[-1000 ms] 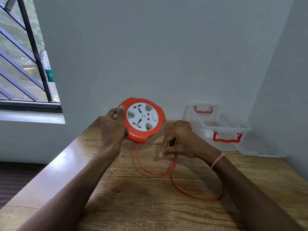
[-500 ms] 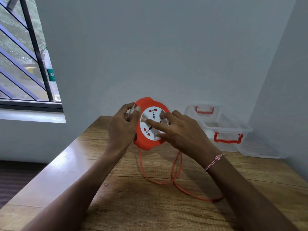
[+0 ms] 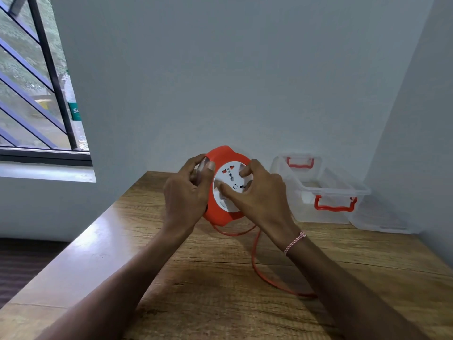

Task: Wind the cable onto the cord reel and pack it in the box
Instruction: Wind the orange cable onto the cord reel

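One orange cable (image 3: 255,256) trails across the wooden surface (image 3: 208,290) below the fingers. The left hand (image 3: 186,192) grips the upright cord reel (image 3: 221,154) by its rim. The right hand (image 3: 263,196) curls its fingers (image 3: 226,190) on the reel's white face. Beyond, right of them, sits the clear box (image 3: 343,190).
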The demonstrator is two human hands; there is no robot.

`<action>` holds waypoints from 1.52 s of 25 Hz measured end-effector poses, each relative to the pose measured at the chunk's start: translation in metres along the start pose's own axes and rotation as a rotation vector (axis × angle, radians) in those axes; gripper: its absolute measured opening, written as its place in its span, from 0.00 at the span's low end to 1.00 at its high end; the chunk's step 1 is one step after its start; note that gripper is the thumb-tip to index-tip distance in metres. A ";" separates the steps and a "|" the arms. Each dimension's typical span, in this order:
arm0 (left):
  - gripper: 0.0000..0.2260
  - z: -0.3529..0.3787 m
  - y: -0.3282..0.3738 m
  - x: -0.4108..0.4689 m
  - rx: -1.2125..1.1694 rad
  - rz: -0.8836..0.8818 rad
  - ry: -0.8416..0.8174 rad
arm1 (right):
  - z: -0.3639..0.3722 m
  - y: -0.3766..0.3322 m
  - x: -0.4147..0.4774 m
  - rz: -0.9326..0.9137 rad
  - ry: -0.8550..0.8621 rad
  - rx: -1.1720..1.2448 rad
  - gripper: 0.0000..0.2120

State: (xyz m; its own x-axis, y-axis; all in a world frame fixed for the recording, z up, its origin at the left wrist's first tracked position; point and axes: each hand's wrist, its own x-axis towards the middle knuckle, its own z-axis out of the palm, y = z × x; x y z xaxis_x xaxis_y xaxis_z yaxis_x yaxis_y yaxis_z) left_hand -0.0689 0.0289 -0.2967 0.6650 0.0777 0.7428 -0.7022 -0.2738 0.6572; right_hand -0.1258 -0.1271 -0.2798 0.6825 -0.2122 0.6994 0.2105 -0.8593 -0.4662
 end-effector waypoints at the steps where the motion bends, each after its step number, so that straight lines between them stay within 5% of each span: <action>1: 0.23 0.000 0.000 0.000 -0.004 -0.008 -0.006 | -0.001 0.000 0.000 0.037 0.016 0.046 0.30; 4: 0.23 -0.001 0.002 0.001 -0.032 -0.050 0.000 | -0.012 0.008 0.005 -0.181 0.054 -0.096 0.26; 11: 0.23 -0.007 0.004 0.007 -0.022 -0.081 -0.010 | -0.027 0.022 0.014 -0.736 -0.178 -0.564 0.30; 20: 0.15 -0.003 0.006 0.003 -0.083 -0.075 -0.027 | -0.032 0.017 0.013 -0.711 -0.018 -0.491 0.25; 24: 0.23 0.001 0.010 -0.003 -0.060 -0.031 -0.003 | -0.015 0.002 0.006 -0.219 0.012 -0.204 0.33; 27: 0.25 0.000 0.008 -0.003 -0.064 -0.039 -0.008 | -0.009 -0.002 0.006 0.039 0.029 0.044 0.29; 30: 0.24 -0.001 0.007 0.000 -0.094 -0.098 -0.002 | -0.021 0.004 0.010 -0.239 0.055 -0.112 0.22; 33: 0.18 -0.004 0.004 0.006 -0.136 -0.185 -0.002 | -0.032 0.014 0.015 -0.581 -0.097 -0.382 0.20; 38: 0.23 -0.005 0.002 0.010 -0.143 -0.217 -0.070 | -0.029 0.018 0.016 -0.668 -0.146 -0.626 0.35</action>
State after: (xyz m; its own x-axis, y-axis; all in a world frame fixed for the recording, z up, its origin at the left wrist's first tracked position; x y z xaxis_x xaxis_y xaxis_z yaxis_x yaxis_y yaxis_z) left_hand -0.0653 0.0338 -0.2872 0.8162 0.0518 0.5754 -0.5669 -0.1198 0.8150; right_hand -0.1316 -0.1594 -0.2610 0.6456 0.4420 0.6228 0.2046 -0.8858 0.4165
